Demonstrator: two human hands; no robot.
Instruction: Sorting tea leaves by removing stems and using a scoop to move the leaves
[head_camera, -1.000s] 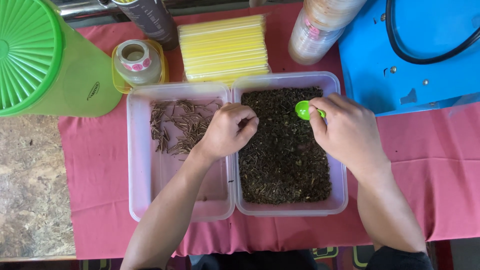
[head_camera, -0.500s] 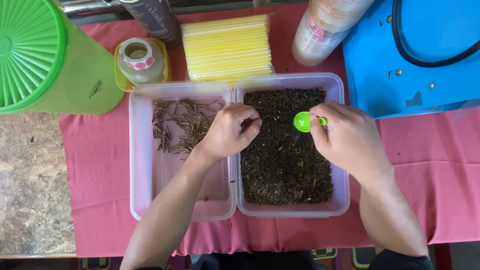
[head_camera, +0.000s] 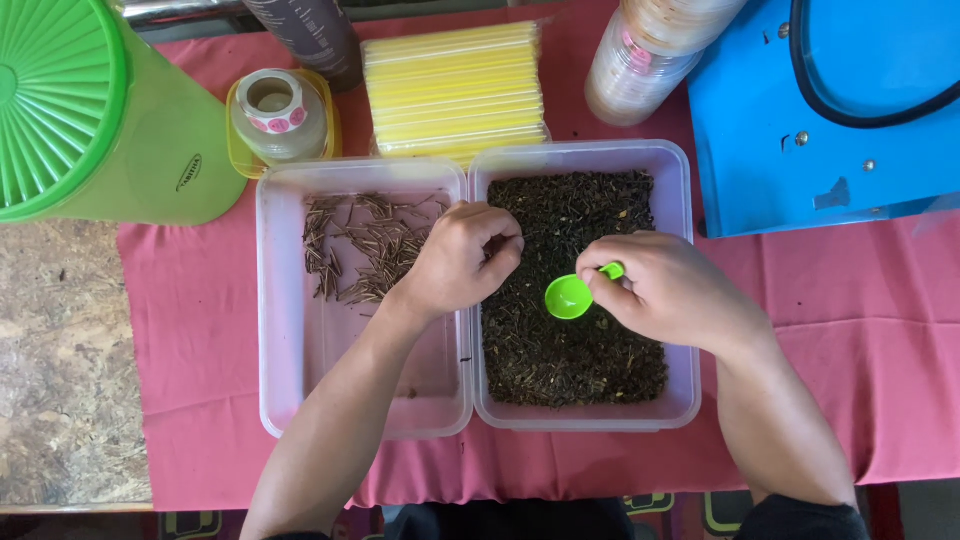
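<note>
Two clear plastic tubs stand side by side on a pink cloth. The right tub (head_camera: 681, 180) is filled with dark dried leaf bits (head_camera: 570, 350). The left tub (head_camera: 275, 330) holds a scatter of thin brown stems (head_camera: 355, 245) at its far end. My right hand (head_camera: 665, 290) grips a small green spoon (head_camera: 572, 294) by its handle, its bowl just above the dark leaves. My left hand (head_camera: 458, 258) hovers over the wall between the tubs, fingers curled together; I cannot tell whether it pinches anything.
A large green lidded jug (head_camera: 90, 110) stands at the far left. Behind the tubs are a tape roll (head_camera: 275, 110), a pack of yellow straws (head_camera: 455, 85), a dark cylinder (head_camera: 305, 35) and stacked cups (head_camera: 640, 60). A blue machine (head_camera: 830, 110) is at right.
My right hand has carried the green spoon from the far part of the right tub down and left toward its middle. My left hand has stayed in place.
</note>
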